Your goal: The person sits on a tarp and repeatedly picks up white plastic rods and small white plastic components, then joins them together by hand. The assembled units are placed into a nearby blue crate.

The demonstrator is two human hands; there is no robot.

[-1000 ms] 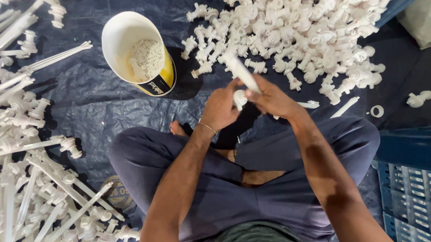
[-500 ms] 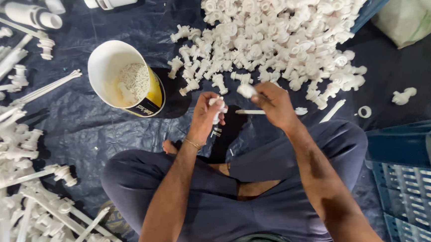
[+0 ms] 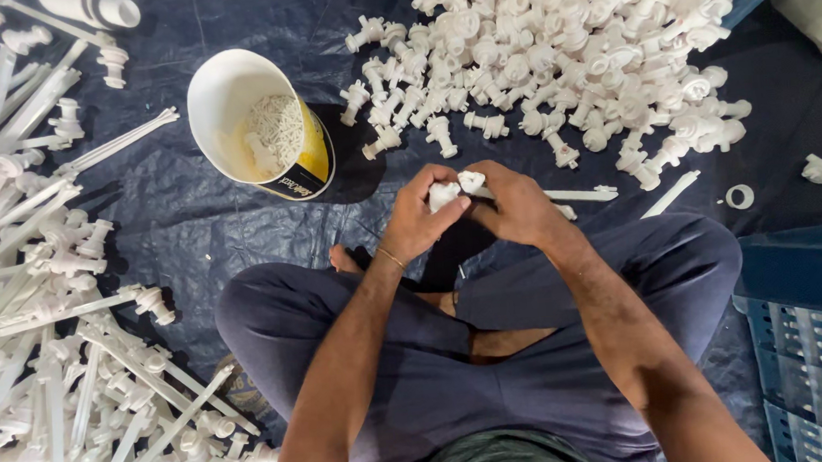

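I sit cross-legged on a dark blue tarp (image 3: 192,225). My left hand (image 3: 420,216) and my right hand (image 3: 514,204) meet in front of my knees, both closed around a small white plastic fitting (image 3: 456,188). A thin white tube (image 3: 575,194) sticks out to the right from under my right hand. Just beyond my hands lies a big heap of white plastic fittings (image 3: 571,50).
A tipped bucket (image 3: 257,126), white inside with a yellow and black outside, holds small white parts at the upper left. Long white tubes with fittings (image 3: 45,310) pile up along the left. A blue slatted crate (image 3: 809,359) stands at the right. A loose white ring (image 3: 739,197) lies nearby.
The long white tube that stood up between my hands a second ago is down. My hands have closed together around a small fitting. The view has shifted slightly.
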